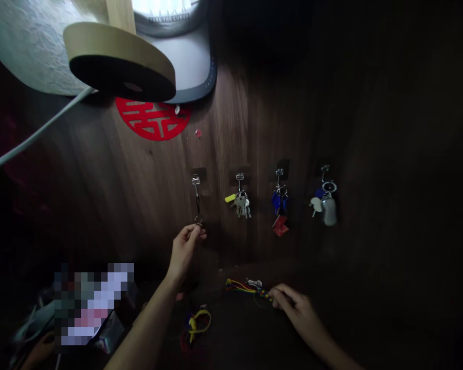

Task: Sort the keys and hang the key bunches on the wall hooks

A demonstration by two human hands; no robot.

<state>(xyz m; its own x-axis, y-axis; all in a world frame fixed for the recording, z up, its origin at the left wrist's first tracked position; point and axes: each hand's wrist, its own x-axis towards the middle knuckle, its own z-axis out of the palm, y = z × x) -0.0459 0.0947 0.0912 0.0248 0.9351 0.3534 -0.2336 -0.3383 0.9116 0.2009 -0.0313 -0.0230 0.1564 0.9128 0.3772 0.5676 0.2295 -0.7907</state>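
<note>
My left hand (188,239) pinches the lower end of a key ring (198,220), which hangs by a dark loop from the leftmost metal hook (195,181) on the wooden panel. Whatever hangs below that ring is hidden by my fingers. Lower and to the right, my right hand (289,300) is closed on a braided, multicoloured lanyard (260,293). Its yellow, red and green strands point left, with a small silver key (254,283) beside them. A yellow band (198,322), tangled with darker cords, lies below and between my hands.
Farther right, a key bunch with yellow tag (242,204), blue keys with a red tag (280,205) and keys with a grey fob (329,210) hang from hooks. Above are a red paper cutout (154,123), a lamp (119,61) and a cap (189,67). Blurred items (92,308) lie lower left.
</note>
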